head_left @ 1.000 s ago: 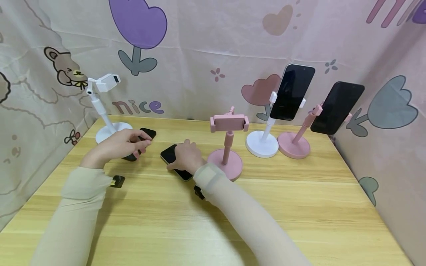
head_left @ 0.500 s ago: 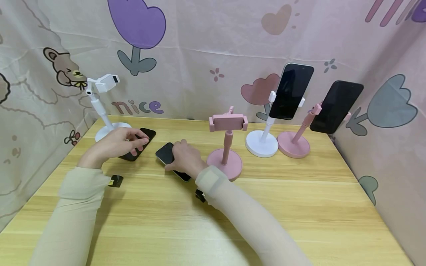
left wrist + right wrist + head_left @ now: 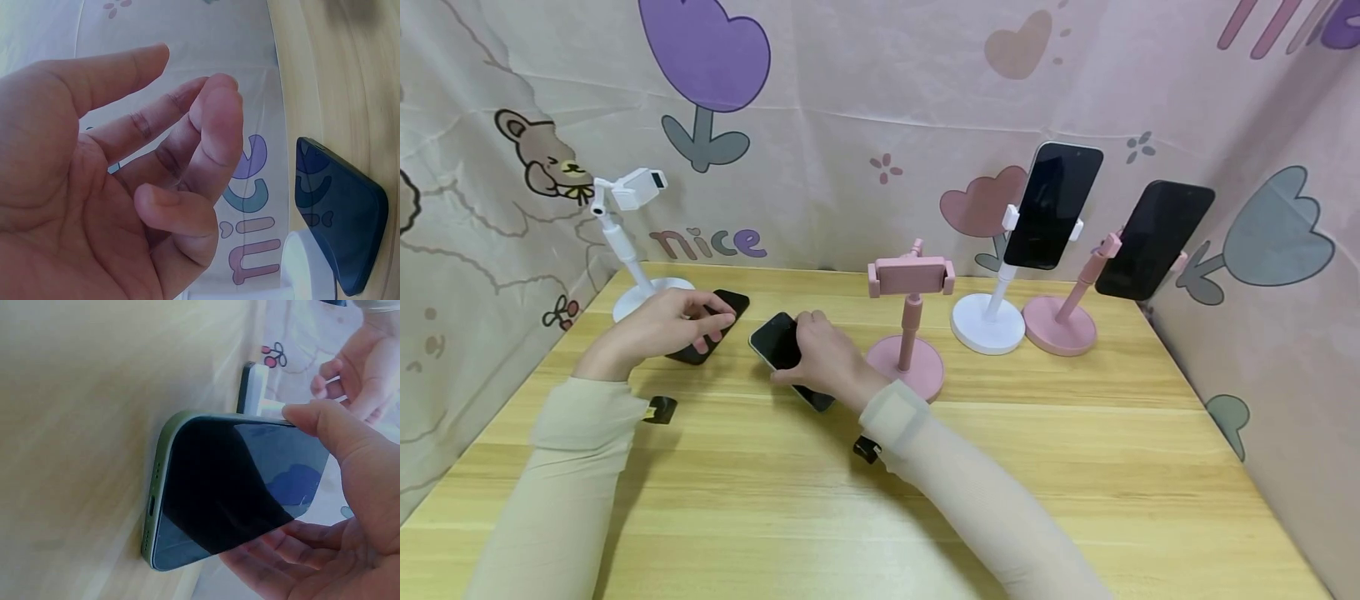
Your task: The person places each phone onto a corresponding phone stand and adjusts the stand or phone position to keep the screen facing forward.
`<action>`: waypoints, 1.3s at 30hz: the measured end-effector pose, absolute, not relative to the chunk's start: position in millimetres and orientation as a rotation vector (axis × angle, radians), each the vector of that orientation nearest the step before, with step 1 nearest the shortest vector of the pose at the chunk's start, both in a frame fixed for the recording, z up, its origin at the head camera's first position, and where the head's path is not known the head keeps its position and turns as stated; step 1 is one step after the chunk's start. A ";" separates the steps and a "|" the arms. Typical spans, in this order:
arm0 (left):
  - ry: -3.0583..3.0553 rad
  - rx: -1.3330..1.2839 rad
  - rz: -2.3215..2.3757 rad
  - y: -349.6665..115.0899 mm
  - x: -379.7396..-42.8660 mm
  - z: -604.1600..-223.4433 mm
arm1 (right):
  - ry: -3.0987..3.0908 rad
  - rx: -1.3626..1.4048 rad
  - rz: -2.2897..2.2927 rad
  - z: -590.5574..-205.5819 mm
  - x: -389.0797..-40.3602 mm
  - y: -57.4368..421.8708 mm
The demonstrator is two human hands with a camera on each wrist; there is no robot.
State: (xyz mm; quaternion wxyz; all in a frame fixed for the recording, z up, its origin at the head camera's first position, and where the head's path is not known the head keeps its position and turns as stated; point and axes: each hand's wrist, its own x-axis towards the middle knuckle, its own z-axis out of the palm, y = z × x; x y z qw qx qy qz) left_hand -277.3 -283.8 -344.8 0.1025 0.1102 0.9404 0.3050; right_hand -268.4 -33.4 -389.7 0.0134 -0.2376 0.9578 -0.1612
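My right hand [image 3: 831,360] grips a black-screened smartphone [image 3: 775,340] by its long sides near the middle of the table. In the right wrist view the phone [image 3: 234,487] has a green frame; the thumb lies along one edge and the fingers reach round the other. My left hand [image 3: 670,323] hovers over a second dark phone [image 3: 735,302] that lies on the table. Its fingers are loosely bent with nothing between them, and in the left wrist view this phone [image 3: 344,212] lies apart from them. Beside my right hand stands a pink phone stand [image 3: 912,321] with a vacant clamp.
A white phone stand [image 3: 619,242] with a vacant clamp stands at the back left. At the right, another white stand [image 3: 988,323] and a pink stand [image 3: 1060,325] each hold a phone upright at a slant. A printed curtain [image 3: 820,150] hangs behind the wooden table [image 3: 760,508].
My right hand has turned slightly and its wrist has shifted right and down; the gripped phone's far end has moved a little left and up. My left hand has barely shifted.
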 end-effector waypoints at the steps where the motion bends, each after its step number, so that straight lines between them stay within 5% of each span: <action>1: 2.774 0.325 0.901 -283.6 -277.6 -345.2 | 2.980 -0.754 -0.518 -389.6 -267.6 -31.8; 39: 2.754 0.324 0.873 -276.0 -280.4 -352.3 | 2.765 -0.917 -1.391 -352.6 -234.2 1.5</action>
